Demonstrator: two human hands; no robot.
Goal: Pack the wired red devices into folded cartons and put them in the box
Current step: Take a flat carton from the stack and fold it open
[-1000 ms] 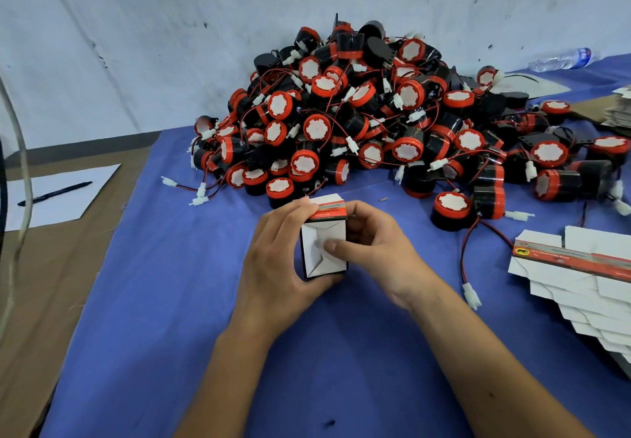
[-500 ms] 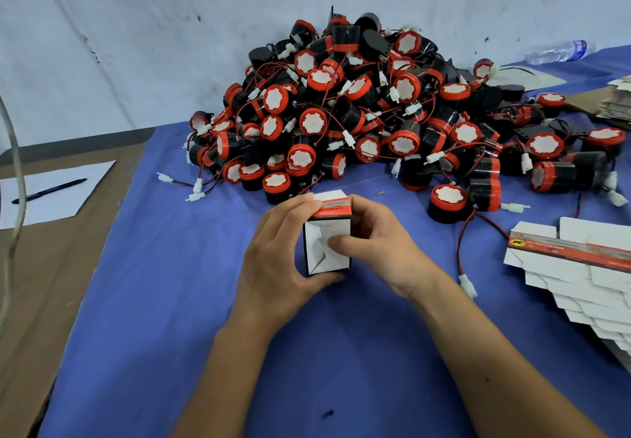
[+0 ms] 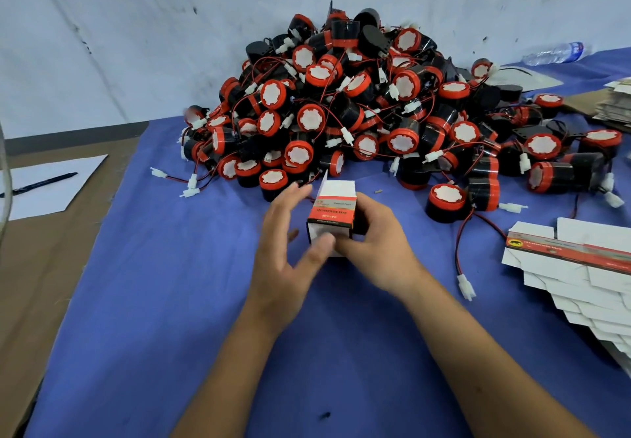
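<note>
A small white carton with a red and black label stands upright on the blue cloth, its top flap open. My right hand grips it from the right side, fingers curled round it. My left hand is beside it on the left with its fingers spread and loose, the thumb touching the carton's lower front. A big pile of red and black wired devices lies just behind. One device sits apart at the right, its red wire trailing toward me.
A fanned stack of flat white cartons lies at the right edge. A water bottle lies far right by the wall. On the brown board at left are a paper sheet and a pen.
The carton has been turned so its red label faces me. My left hand has let go of it and spread its fingers; my right hand keeps hold.
</note>
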